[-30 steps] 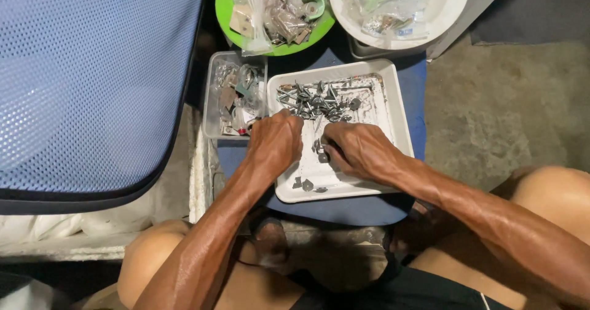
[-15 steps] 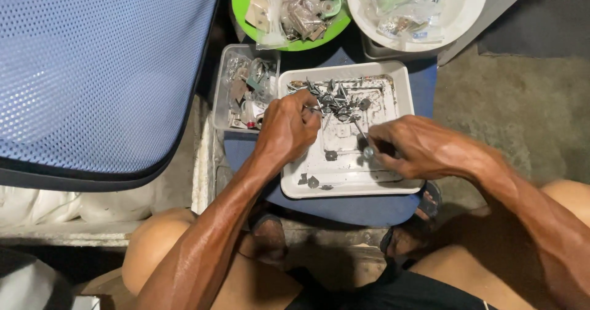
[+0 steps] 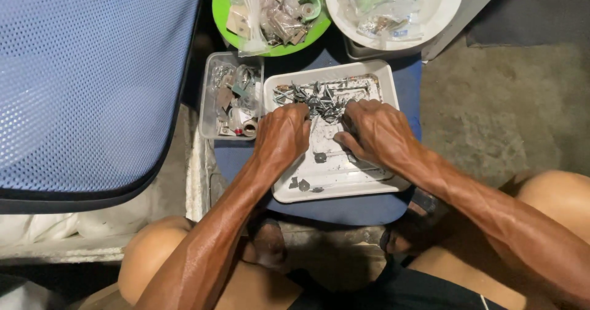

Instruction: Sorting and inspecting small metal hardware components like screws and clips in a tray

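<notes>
White plastic tray (image 3: 393, 181) sits on a blue tabletop (image 3: 344, 210), its long axis running from six to twelve o'clock. A heap of grey metal screws (image 3: 316, 98) lies across its far end, at twelve o'clock in the tray; the heap stretches from nine to three o'clock, and the single screws point every which way. The left hand (image 3: 281, 133) rests over the tray's nine o'clock edge, fingertips curled into the heap; its grip is folded under the knuckles, so I cannot tell what it holds. The right hand (image 3: 376, 130) lies palm down toward three o'clock, fingers reaching into the same heap, thumb tucked beneath; its grip is hidden too. Both hands cover much of the tray's middle. A few loose washers (image 3: 305, 184) lie near the tray's six o'clock edge, apart from the heap. Just beside the tray at nine o'clock stands a clear box (image 3: 228, 100) of mixed small parts. At twelve o'clock sit a green bowl (image 3: 222, 9) and a white bowl (image 3: 444, 6), both filled with bagged bits. A blue mesh chair back (image 3: 92, 82) fills the nine o'clock side.
</notes>
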